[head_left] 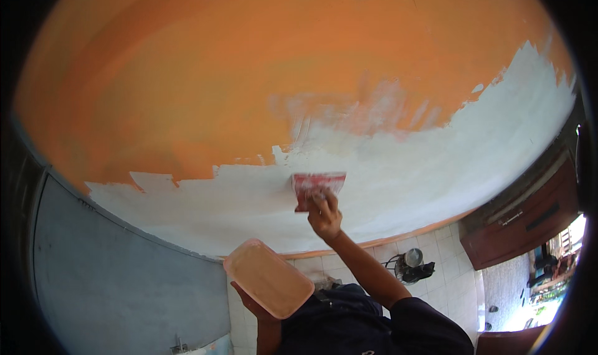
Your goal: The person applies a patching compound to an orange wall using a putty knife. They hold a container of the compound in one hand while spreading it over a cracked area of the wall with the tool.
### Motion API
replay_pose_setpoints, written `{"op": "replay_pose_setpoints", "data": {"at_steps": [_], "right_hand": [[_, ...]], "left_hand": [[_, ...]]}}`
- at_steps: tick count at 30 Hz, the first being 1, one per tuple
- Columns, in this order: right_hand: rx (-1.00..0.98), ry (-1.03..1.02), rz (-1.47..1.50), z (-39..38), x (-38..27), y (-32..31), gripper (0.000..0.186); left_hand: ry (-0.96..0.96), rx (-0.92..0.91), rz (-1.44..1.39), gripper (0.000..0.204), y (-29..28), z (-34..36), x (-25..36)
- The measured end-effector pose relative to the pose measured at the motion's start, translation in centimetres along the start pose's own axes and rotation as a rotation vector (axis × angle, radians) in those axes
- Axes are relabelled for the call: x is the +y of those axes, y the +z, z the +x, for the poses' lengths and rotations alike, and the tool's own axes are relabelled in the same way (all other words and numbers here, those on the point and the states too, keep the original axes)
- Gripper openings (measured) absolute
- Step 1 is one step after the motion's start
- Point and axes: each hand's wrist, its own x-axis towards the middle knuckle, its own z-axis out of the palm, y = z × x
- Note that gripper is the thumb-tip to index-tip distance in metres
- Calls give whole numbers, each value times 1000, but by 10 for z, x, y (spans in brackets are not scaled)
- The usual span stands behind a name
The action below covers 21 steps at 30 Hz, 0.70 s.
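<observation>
Shirt [430,327] bears an unreadable pale mark [368,353]; right grip [325,218] clamps red spreader [319,180], left grip [252,303] clasps peach tub [269,279].

Along the wall [430,162], the way is open left, right and above the red spreader [319,180]. Below it, the right forearm [369,266] crosses the wall's lower edge; further left, the tan tray [269,279] blocks part of that edge, and a grey door [124,274] bounds the left.

Head-worn fisheye looks downward, facing nearby wall [249,106], floor [441,249] farther below
</observation>
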Motion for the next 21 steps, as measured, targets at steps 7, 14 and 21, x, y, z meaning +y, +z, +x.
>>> {"op": "replay_pose_setpoints", "data": {"at_steps": [7,14,21], "right_hand": [[20,-40,255,13,-15,-72,37],[332,-100,15,156,-18,-79,33],[-47,-108,53,23,-22,1,32]], "left_hand": [[-32,-122,-85,64,19,-2,12],[4,-147,-56,66,20,-5,14],[68,-46,10,70,2,-3,14]]}}
